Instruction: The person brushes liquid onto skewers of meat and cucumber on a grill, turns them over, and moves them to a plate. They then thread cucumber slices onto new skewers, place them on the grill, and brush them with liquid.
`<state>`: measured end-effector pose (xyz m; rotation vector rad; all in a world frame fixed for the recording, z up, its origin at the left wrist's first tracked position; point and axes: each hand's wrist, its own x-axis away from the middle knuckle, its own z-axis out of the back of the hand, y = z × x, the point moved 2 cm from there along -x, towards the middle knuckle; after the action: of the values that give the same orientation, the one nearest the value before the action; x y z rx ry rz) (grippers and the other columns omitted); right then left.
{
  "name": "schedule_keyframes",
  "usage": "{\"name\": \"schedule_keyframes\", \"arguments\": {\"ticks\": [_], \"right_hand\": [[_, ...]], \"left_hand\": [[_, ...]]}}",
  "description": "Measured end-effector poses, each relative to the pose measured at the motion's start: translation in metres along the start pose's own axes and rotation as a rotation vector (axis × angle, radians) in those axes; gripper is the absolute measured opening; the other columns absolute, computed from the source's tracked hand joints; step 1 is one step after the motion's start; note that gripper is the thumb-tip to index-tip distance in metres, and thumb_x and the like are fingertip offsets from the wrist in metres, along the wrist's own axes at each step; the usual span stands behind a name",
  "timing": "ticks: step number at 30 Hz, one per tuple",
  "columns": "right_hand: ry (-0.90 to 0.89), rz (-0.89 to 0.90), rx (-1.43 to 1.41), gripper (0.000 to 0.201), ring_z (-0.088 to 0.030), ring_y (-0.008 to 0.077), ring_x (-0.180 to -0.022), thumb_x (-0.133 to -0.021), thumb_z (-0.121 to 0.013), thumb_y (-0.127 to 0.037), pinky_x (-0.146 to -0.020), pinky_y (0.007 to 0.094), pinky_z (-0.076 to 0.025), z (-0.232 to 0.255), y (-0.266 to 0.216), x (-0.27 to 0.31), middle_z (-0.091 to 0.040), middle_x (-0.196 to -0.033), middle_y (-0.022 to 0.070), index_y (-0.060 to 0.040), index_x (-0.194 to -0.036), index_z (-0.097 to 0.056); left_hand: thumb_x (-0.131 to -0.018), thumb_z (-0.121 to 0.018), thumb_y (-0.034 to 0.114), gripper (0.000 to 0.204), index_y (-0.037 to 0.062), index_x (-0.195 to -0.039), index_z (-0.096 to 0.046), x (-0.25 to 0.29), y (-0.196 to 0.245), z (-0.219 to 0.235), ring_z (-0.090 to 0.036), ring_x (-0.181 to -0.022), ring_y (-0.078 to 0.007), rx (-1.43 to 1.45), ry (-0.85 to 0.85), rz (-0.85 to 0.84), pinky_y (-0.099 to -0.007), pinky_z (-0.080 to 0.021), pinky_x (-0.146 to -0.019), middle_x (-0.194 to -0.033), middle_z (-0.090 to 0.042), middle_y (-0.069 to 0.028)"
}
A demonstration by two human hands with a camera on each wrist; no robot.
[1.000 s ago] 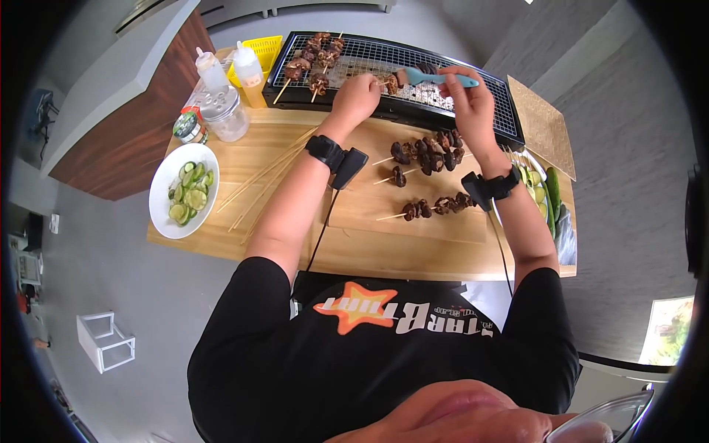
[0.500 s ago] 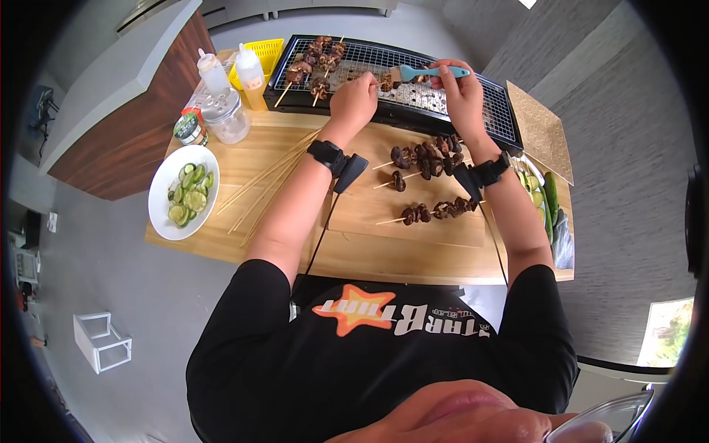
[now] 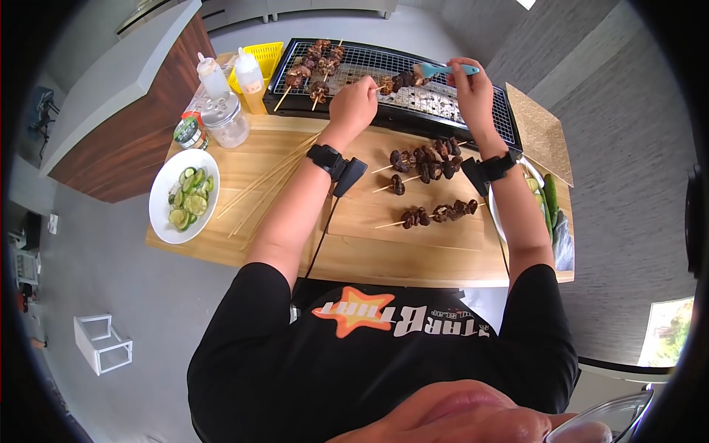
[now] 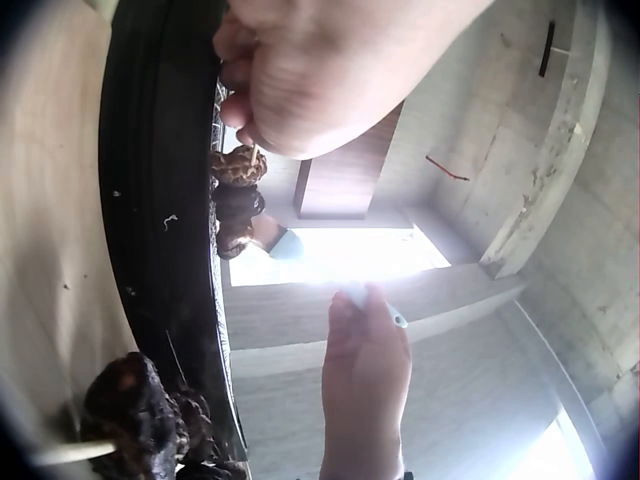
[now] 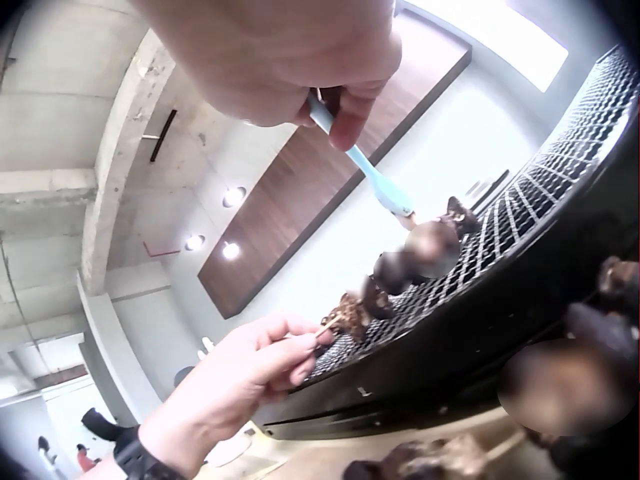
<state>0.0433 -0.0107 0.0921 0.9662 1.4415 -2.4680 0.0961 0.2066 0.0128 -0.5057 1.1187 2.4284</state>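
My left hand [image 3: 353, 107] pinches the bare stick end of a mushroom skewer [image 3: 402, 80] over the front part of the grill [image 3: 399, 111]. Its caps are dark brown, one with a crackled surface [image 4: 238, 166]. In my right hand [image 3: 474, 96] is a light blue basting brush [image 5: 375, 183], held by its handle from above. The bristles meet the caps near the skewer's far end, as the right wrist view shows. Two more mushroom skewers lie on the left of the wire rack, including one with a long bare stick [image 3: 283, 98].
Several mushroom skewers [image 3: 436, 212] lie on the wooden board in front. Bare sticks [image 3: 258, 181] and a white bowl of cucumber slices [image 3: 159, 203] are at left, with squeeze bottles [image 3: 249, 70], a jar [image 3: 225, 122] and a yellow basket [image 3: 269, 55]. Whole cucumbers [image 3: 551, 196] lie at right.
The brush has moved right along the skewer, from the caps near my left hand toward the far end. My left hand keeps its grip and has barely shifted.
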Motion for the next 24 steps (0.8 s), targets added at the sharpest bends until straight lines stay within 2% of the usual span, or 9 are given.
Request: {"name": "schedule_keyframes", "arguments": {"ticks": [4, 7, 11, 12, 15, 16, 20, 23, 24], "right_hand": [[-0.098, 0.061, -0.249, 0.016, -0.063, 0.0096, -0.074, -0.096, -0.055, -0.013, -0.067, 0.0235, -0.052, -0.023, -0.028, 0.009, -0.066, -0.089, 0.0045, 0.0009, -0.103, -0.059], [-0.118, 0.042, -0.193, 0.016, -0.063, 0.0099, -0.074, -0.096, -0.055, -0.013, -0.068, 0.0236, -0.052, -0.025, -0.027, 0.009, -0.066, -0.089, 0.0056, 0.0017, -0.102, -0.058], [0.075, 0.015, -0.14, 0.018, -0.063, 0.0103, -0.073, -0.095, -0.056, -0.014, -0.067, 0.0237, -0.052, -0.002, 0.005, -0.008, -0.066, -0.088, 0.007, 0.0025, -0.103, -0.058], [0.075, -0.027, -0.055, 0.018, -0.06, 0.0092, -0.077, -0.097, -0.054, -0.014, -0.072, 0.0234, -0.052, 0.006, 0.007, -0.009, -0.065, -0.093, 0.0051, 0.0009, -0.105, -0.059], [0.109, -0.029, -0.04, 0.018, -0.06, 0.0091, -0.077, -0.097, -0.054, -0.015, -0.073, 0.0233, -0.052, 0.012, 0.006, -0.009, -0.064, -0.094, 0.0053, 0.0007, -0.105, -0.06], [0.115, 0.016, -0.101, 0.018, -0.061, 0.0095, -0.076, -0.096, -0.055, -0.014, -0.07, 0.0235, -0.052, 0.007, 0.005, -0.006, -0.064, -0.087, 0.0054, 0.0014, -0.103, -0.058], [-0.044, -0.017, -0.357, 0.015, -0.061, 0.0097, -0.075, -0.096, -0.054, -0.011, -0.069, 0.0229, -0.052, -0.024, -0.018, 0.013, -0.064, -0.088, 0.005, 0.0025, -0.102, -0.057], [-0.054, -0.051, -0.314, 0.015, -0.062, 0.01, -0.073, -0.096, -0.054, -0.01, -0.068, 0.0225, -0.052, -0.028, -0.008, 0.011, -0.066, -0.09, 0.0064, 0.0023, -0.103, -0.058], [0.007, -0.002, -0.25, 0.017, -0.063, 0.0103, -0.071, -0.095, -0.055, -0.013, -0.066, 0.0232, -0.051, -0.022, 0.002, 0.004, -0.066, -0.085, 0.0075, 0.0018, -0.103, -0.059]], "left_hand": [[-0.089, -0.052, 0.016, 0.013, 0.0087, -0.095, -0.061, 0.0, -0.002, -0.003, -0.063, -0.077, -0.0352, 0.028, 0.043, -0.036, -0.0449, -0.049, -0.064, -0.083, -0.067, -0.0141], [-0.09, -0.053, 0.016, 0.012, 0.0087, -0.094, -0.061, -0.001, 0.002, -0.002, -0.063, -0.078, -0.0348, 0.014, 0.064, -0.05, -0.0447, -0.049, -0.064, -0.083, -0.067, -0.0142], [-0.09, -0.054, 0.016, 0.01, 0.0098, -0.091, -0.061, -0.001, 0.005, 0.003, -0.062, -0.076, -0.0343, -0.076, 0.112, -0.075, -0.0451, -0.049, -0.063, -0.078, -0.065, -0.0133], [-0.089, -0.054, 0.016, 0.009, 0.01, -0.091, -0.061, 0.0, 0.006, 0.005, -0.062, -0.076, -0.034, -0.085, 0.123, -0.082, -0.0451, -0.049, -0.062, -0.076, -0.064, -0.0129], [-0.087, -0.056, 0.014, 0.006, 0.0099, -0.089, -0.06, 0.0, 0.011, 0.006, -0.06, -0.076, -0.0333, -0.104, 0.141, -0.099, -0.0448, -0.049, -0.062, -0.074, -0.062, -0.0117], [-0.086, -0.057, 0.013, 0.005, 0.0095, -0.088, -0.06, 0.0, 0.01, 0.005, -0.06, -0.076, -0.0331, -0.109, 0.138, -0.098, -0.0444, -0.049, -0.063, -0.075, -0.062, -0.0115], [-0.083, -0.058, 0.009, 0.004, 0.0075, -0.087, -0.059, 0.0, 0.003, 0.002, -0.06, -0.076, -0.0333, -0.073, 0.162, -0.187, -0.0436, -0.049, -0.065, -0.079, -0.063, -0.011], [-0.082, -0.058, 0.008, 0.004, 0.0062, -0.086, -0.058, 0.001, 0.001, 0.001, -0.06, -0.077, -0.0342, -0.066, 0.132, -0.186, -0.0439, -0.048, -0.065, -0.082, -0.063, -0.0114], [-0.083, -0.058, 0.009, 0.003, 0.0066, -0.086, -0.058, 0.001, 0.0, 0.0, -0.06, -0.078, -0.0338, -0.074, 0.125, -0.182, -0.0439, -0.049, -0.065, -0.081, -0.063, -0.0112]]}}
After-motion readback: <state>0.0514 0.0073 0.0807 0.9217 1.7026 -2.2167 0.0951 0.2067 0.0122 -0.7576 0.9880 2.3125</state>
